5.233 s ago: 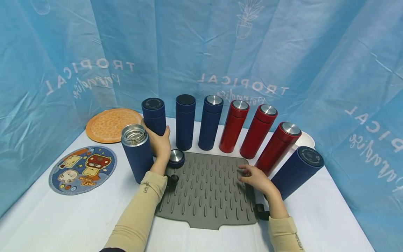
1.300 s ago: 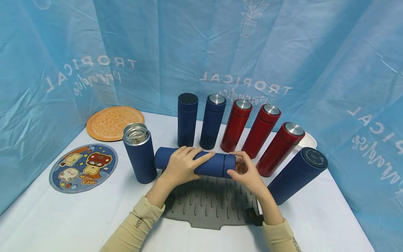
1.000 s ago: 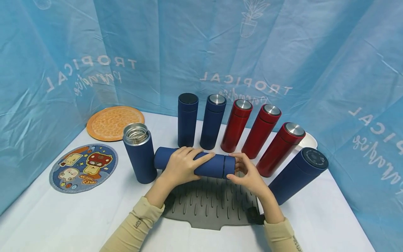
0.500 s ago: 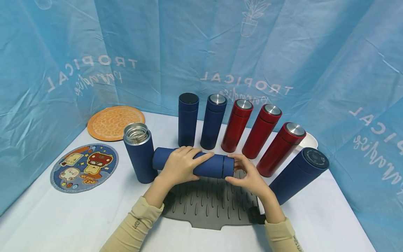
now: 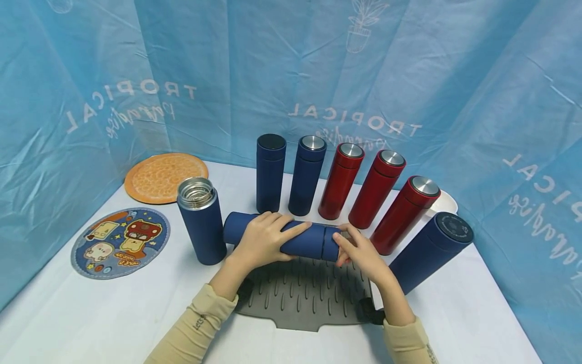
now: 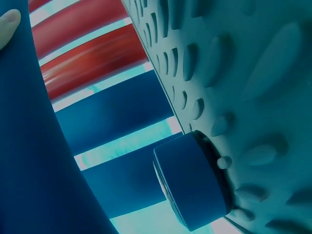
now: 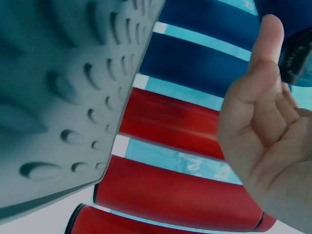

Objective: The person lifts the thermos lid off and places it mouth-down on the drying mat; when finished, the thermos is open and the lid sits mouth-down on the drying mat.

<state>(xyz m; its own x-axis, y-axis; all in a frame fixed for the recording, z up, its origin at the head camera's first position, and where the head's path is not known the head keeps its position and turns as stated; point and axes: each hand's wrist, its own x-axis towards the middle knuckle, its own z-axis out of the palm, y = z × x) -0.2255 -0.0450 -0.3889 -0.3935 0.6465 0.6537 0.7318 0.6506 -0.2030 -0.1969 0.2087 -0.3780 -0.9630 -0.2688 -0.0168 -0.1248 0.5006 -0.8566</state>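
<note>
My left hand (image 5: 265, 240) grips the body of a blue thermos flask (image 5: 302, 240), held on its side above a grey ridged mat (image 5: 295, 303). At the flask's right end, my right hand (image 5: 361, 255) holds the lid (image 5: 332, 242) with thumb and fingers; the lid's black top (image 7: 295, 56) shows in the right wrist view. An open blue flask (image 5: 200, 227) stands upright left of the mat, its steel mouth uncovered. In the left wrist view a loose blue lid (image 6: 192, 180) sits at the mat's edge; the held flask hides it from the head view.
Behind the mat stand two blue flasks (image 5: 270, 174) and several red flasks (image 5: 341, 182). Another blue flask (image 5: 429, 253) is at the right, with a white dish (image 5: 445, 203) behind. A cartoon mat (image 5: 120, 242) and an orange round mat (image 5: 165, 178) lie left.
The left hand has brought the blue flask from the back left, upright, to sideways over the mat. My right hand came to its lid; lately its thumb and fingers have shifted round the lid.
</note>
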